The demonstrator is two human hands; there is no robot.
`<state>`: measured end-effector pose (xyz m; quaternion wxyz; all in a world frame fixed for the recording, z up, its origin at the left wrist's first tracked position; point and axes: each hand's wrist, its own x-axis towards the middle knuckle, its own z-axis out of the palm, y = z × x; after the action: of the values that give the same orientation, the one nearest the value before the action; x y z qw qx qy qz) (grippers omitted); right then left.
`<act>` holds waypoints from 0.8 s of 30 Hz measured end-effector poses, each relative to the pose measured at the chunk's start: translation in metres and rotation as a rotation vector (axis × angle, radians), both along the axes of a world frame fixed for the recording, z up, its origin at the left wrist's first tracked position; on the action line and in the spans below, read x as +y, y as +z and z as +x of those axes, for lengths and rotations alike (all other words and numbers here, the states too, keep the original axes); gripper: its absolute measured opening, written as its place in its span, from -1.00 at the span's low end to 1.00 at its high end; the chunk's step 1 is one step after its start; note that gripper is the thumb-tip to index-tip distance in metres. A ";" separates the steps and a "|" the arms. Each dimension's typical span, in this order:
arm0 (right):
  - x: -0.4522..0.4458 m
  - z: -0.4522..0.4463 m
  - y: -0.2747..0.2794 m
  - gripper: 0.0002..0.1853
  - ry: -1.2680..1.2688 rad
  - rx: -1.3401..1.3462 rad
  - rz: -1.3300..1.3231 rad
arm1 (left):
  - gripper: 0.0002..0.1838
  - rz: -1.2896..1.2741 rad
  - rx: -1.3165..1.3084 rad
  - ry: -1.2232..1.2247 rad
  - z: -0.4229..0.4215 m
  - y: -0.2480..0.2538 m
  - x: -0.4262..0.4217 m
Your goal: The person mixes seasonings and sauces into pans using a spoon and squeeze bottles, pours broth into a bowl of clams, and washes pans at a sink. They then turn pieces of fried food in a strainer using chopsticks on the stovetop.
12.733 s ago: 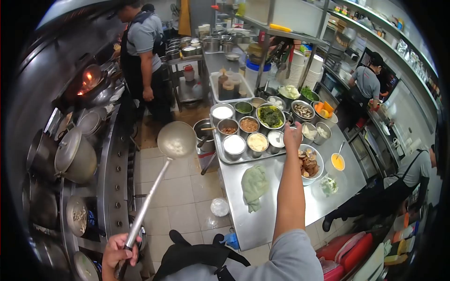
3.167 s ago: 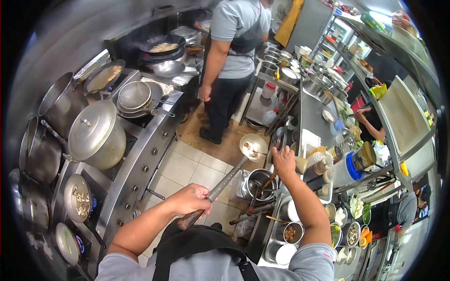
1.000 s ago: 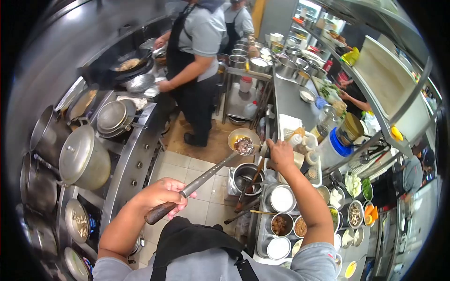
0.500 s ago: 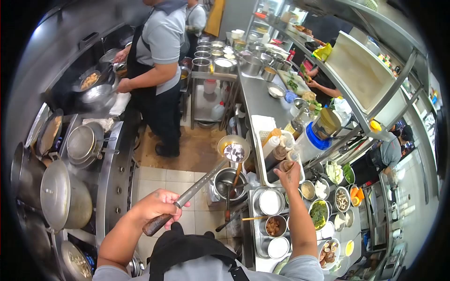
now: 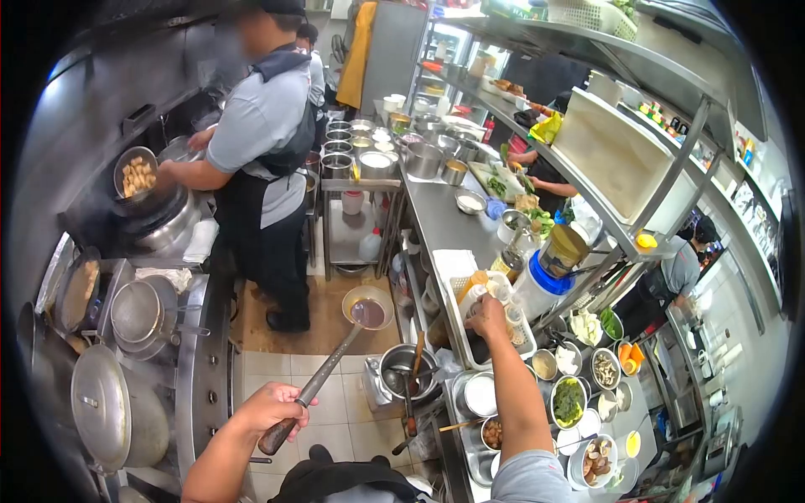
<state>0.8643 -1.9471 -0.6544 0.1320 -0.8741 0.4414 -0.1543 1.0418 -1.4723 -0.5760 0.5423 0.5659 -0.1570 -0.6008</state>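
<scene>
My left hand [image 5: 272,411] is wrapped round the wooden-ended handle of a long ladle [image 5: 368,308], whose bowl holds a dark brown liquid. The bowl hangs over the floor, just beyond a metal pot [image 5: 408,371] with utensils in it. My right hand [image 5: 486,317] reaches into a white basket [image 5: 530,342] of squeeze bottles, its fingers round the top of one bottle; they partly cover it. Below my right forearm stand metal containers, one with a white substance [image 5: 480,393] and one with brown pieces [image 5: 492,433].
At the left, a stove bears a large lidded pot [image 5: 102,408] and strainers [image 5: 137,311]. A co-worker [image 5: 260,142] stands at a wok ahead. A blue-rimmed tub [image 5: 549,275] is right of the basket, under a metal shelf [image 5: 637,243]. A bowl of clams [image 5: 597,463] sits lower right.
The view has swung to the right. My right hand has moved from one bottle to another further up in the basket. The co-worker has raised the pan of food.
</scene>
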 end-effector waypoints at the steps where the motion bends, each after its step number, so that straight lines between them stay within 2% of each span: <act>1: 0.002 -0.003 0.012 -0.32 -0.034 -0.083 0.022 | -0.58 -0.009 -0.008 0.005 0.002 0.003 0.002; 2: 0.004 -0.005 0.023 -0.31 -0.066 -0.166 0.043 | -0.58 -0.011 -0.011 -0.008 0.004 0.006 0.003; 3: 0.026 -0.007 0.068 -0.31 -0.093 -0.226 0.094 | -0.58 -0.010 -0.009 -0.021 0.006 0.007 0.004; 4: 0.000 -0.011 0.061 -0.28 -0.055 -0.353 0.113 | -0.58 -0.008 -0.009 -0.016 0.008 0.007 0.006; 5: 0.007 -0.013 0.093 -0.22 -0.008 -0.503 0.116 | -0.59 -0.019 -0.005 -0.017 0.011 0.006 0.007; 6: 0.024 -0.014 0.129 -0.11 0.123 -0.639 -0.063 | -0.60 -0.025 0.000 -0.018 0.012 0.007 0.008; 7: 0.026 -0.010 0.143 -0.01 0.254 -0.851 0.019 | -0.59 -0.034 -0.013 -0.018 0.011 0.011 0.008; 8: 0.036 -0.005 0.153 0.06 0.244 -0.812 -0.083 | -0.59 -0.026 -0.014 -0.013 0.011 0.015 0.007; 10: 0.046 0.022 0.140 0.01 0.441 -1.005 0.130 | -0.53 -0.039 -0.032 -0.009 0.010 0.019 0.007; 11: 0.049 0.031 0.128 -0.05 0.397 -0.851 0.091 | -0.52 -0.042 -0.040 -0.007 0.008 0.022 0.008; 12: 0.049 0.046 0.104 -0.14 0.443 -0.826 0.070 | -0.52 -0.023 -0.025 0.022 0.006 0.024 0.008; 14: 0.070 0.062 0.083 -0.20 0.515 -0.673 0.211 | -0.53 -0.064 -0.016 0.016 0.002 0.025 0.011; 15: 0.074 0.070 0.073 -0.21 0.576 -0.470 -0.041 | -0.53 -0.047 -0.002 0.041 0.000 0.026 0.013; 18: 0.096 0.077 0.048 -0.25 0.523 0.133 -0.210 | -0.59 -0.019 -0.041 0.034 -0.006 0.027 0.016; 20: 0.105 0.082 0.036 -0.27 0.564 0.222 -0.239 | -0.59 -0.001 -0.027 0.042 -0.009 0.023 0.017; 22: 0.106 0.087 0.017 -0.43 0.640 0.320 -0.517 | -0.59 0.017 -0.025 0.044 -0.013 0.022 0.018; 23: 0.104 0.090 0.009 -0.60 0.646 0.322 -0.605 | -0.58 0.025 -0.028 0.039 -0.015 0.021 0.018; 24: 0.106 0.091 0.009 -0.60 0.647 0.322 -0.597 | -0.58 0.032 -0.026 0.038 -0.017 0.020 0.018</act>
<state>0.9550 -1.8410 -0.6454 -0.1543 -0.9793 0.0974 -0.0877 1.0251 -1.4541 -0.5565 0.5425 0.5849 -0.1437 -0.5856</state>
